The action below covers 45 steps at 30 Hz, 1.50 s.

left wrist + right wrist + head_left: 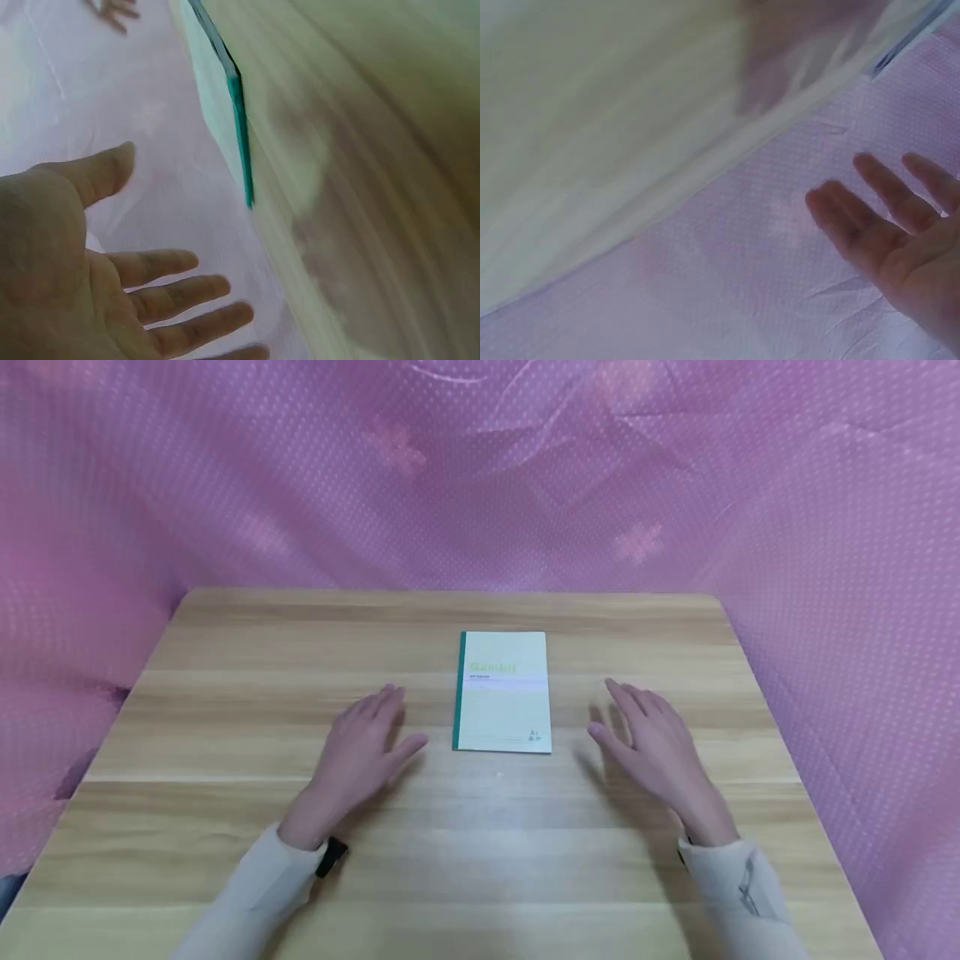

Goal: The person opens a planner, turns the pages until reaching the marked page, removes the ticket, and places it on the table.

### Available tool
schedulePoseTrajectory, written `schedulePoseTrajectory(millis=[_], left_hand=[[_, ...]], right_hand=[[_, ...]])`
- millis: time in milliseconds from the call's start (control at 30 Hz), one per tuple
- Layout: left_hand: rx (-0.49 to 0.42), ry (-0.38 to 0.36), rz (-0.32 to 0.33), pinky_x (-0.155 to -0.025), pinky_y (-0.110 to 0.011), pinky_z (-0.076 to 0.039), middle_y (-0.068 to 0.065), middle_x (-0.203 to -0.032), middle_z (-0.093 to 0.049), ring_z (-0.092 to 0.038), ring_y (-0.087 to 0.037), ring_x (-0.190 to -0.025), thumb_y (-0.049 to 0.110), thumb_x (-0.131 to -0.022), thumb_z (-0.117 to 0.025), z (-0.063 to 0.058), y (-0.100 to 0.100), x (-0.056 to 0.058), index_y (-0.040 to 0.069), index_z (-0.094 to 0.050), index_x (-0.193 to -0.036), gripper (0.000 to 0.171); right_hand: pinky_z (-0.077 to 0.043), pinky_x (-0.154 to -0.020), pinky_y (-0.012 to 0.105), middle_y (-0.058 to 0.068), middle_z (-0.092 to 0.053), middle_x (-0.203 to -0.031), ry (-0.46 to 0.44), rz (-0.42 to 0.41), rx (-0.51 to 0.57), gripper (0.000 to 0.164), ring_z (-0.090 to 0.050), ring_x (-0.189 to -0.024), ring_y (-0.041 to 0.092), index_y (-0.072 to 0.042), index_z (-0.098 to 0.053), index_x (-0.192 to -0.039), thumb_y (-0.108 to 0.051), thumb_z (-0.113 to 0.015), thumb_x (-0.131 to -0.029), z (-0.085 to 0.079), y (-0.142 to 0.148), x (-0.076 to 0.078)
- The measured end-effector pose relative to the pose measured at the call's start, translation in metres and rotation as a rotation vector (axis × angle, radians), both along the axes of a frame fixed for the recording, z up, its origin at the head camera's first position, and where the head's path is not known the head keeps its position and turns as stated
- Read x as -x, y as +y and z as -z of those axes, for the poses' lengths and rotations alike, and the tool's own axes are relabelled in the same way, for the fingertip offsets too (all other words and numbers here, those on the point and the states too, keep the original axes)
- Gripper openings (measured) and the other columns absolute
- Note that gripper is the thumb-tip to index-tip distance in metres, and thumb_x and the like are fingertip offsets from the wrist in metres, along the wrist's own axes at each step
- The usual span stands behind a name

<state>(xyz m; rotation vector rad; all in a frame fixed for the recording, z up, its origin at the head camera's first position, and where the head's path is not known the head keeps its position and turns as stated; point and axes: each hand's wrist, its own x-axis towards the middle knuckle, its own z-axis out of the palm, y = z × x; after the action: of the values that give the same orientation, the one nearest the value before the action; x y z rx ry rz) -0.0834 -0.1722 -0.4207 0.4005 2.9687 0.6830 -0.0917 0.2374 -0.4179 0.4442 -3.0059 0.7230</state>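
A closed notebook (502,706) with a pale cover and a green spine lies flat on the wooden table, its spine towards the left. To its left my left hand (362,747) hovers over the table with fingers extended and thumb apart, touching nothing. My right hand (654,747) is on the notebook's other side, fingers stretched out, also holding nothing. In the left wrist view the notebook's green spine (240,131) shows beyond the fingers. The right wrist view has the right hand (907,240) at the right, with just a dark sliver of the notebook's edge (911,37) at the top.
The light wood table (225,710) has rounded far corners. A pink dotted cloth (480,485) hangs behind it and down both sides. Shadows of both hands fall on the tabletop.
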Motion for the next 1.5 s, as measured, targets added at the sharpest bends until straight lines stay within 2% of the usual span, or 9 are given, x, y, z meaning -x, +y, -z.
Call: schedulePoseTrajectory(millis=[167,333,500,633,800,1100,1233,1367,1500], left_hand=[[0.023,0.066,0.114,-0.118,-0.058,-0.041,-0.025,-0.149,-0.061,-0.055,-0.043,-0.14,0.034,-0.103,-0.079,0.01,0.051,-0.003,-0.005,-0.059,-0.15,0.064],[0.071,0.088,0.194,-0.111,-0.052,-0.049,-0.025,-0.135,-0.068,-0.063,-0.04,-0.127,0.026,-0.102,-0.082,0.025,0.092,-0.016,-0.005,-0.069,-0.137,0.049],[0.161,0.098,0.214,-0.109,-0.053,-0.051,-0.028,-0.13,-0.07,-0.066,-0.042,-0.124,0.027,-0.102,-0.081,0.036,0.119,-0.035,-0.007,-0.075,-0.119,0.038],[0.248,0.122,0.244,-0.107,-0.05,-0.051,-0.026,-0.124,-0.071,-0.068,-0.04,-0.116,0.031,-0.102,-0.081,0.038,0.123,-0.038,-0.008,-0.075,-0.117,0.042],[0.323,0.108,0.229,-0.113,-0.05,-0.047,-0.025,-0.128,-0.068,-0.066,-0.038,-0.12,0.039,-0.101,-0.081,0.037,0.126,-0.042,-0.009,-0.073,-0.127,0.056],[0.294,0.065,0.198,-0.112,-0.052,-0.047,-0.027,-0.141,-0.066,-0.061,-0.041,-0.127,0.046,-0.102,-0.078,0.034,0.12,-0.041,-0.007,-0.071,-0.134,0.063],[0.256,0.055,0.197,-0.107,-0.056,-0.05,-0.027,-0.14,-0.067,-0.062,-0.041,-0.128,0.045,-0.102,-0.077,0.031,0.118,-0.037,-0.006,-0.073,-0.132,0.06],[0.236,0.021,0.197,-0.106,-0.057,-0.049,-0.027,-0.138,-0.068,-0.062,-0.042,-0.126,0.048,-0.103,-0.075,0.027,0.115,-0.032,-0.006,-0.074,-0.13,0.061],[0.212,-0.034,0.212,-0.107,-0.057,-0.048,-0.027,-0.14,-0.067,-0.06,-0.043,-0.126,0.055,-0.104,-0.07,0.022,0.111,-0.027,-0.006,-0.074,-0.127,0.066]], right_hand=[[-0.04,-0.11,0.073,0.031,-0.052,-0.155,-0.048,-0.052,0.008,0.07,-0.051,-0.137,0.055,-0.007,-0.041,-0.167,-0.047,-0.059,-0.112,0.002,-0.013,0.044],[-0.044,-0.108,0.068,0.03,-0.058,-0.145,-0.079,-0.105,-0.001,0.064,-0.057,-0.129,0.05,-0.006,-0.044,-0.165,-0.039,-0.06,-0.113,0.014,-0.03,0.092],[-0.052,-0.097,0.061,0.029,-0.057,-0.139,-0.099,-0.121,-0.111,0.062,-0.059,-0.121,0.047,-0.007,-0.043,-0.166,-0.031,-0.061,-0.112,0.03,-0.038,0.121],[-0.053,-0.091,0.056,0.027,-0.057,-0.137,-0.091,-0.087,-0.133,0.058,-0.058,-0.117,0.043,-0.012,-0.046,-0.165,-0.028,-0.062,-0.111,0.038,-0.047,0.138],[-0.053,-0.092,0.057,0.025,-0.06,-0.135,-0.064,-0.075,-0.12,0.051,-0.061,-0.114,0.042,-0.01,-0.056,-0.158,-0.025,-0.065,-0.109,0.04,-0.053,0.145],[-0.05,-0.102,0.061,0.026,-0.053,-0.147,0.1,-0.097,-0.102,0.045,-0.054,-0.128,0.045,-0.003,-0.065,-0.147,-0.02,-0.07,-0.105,0.033,-0.061,0.147],[-0.054,-0.096,0.056,0.024,-0.06,-0.133,0.148,-0.093,-0.062,0.037,-0.06,-0.117,0.041,0.0,-0.067,-0.138,-0.013,-0.071,-0.103,0.027,-0.066,0.147],[-0.055,-0.08,0.045,0.016,-0.066,-0.11,0.045,-0.037,0.124,0.037,-0.064,-0.095,0.032,-0.001,-0.063,-0.14,-0.011,-0.07,-0.105,0.023,-0.072,0.145],[-0.054,-0.069,0.038,0.013,-0.065,-0.097,-0.163,0.037,0.474,0.05,-0.06,-0.077,0.025,-0.005,-0.051,-0.155,-0.021,-0.066,-0.111,0.021,-0.073,0.135]])
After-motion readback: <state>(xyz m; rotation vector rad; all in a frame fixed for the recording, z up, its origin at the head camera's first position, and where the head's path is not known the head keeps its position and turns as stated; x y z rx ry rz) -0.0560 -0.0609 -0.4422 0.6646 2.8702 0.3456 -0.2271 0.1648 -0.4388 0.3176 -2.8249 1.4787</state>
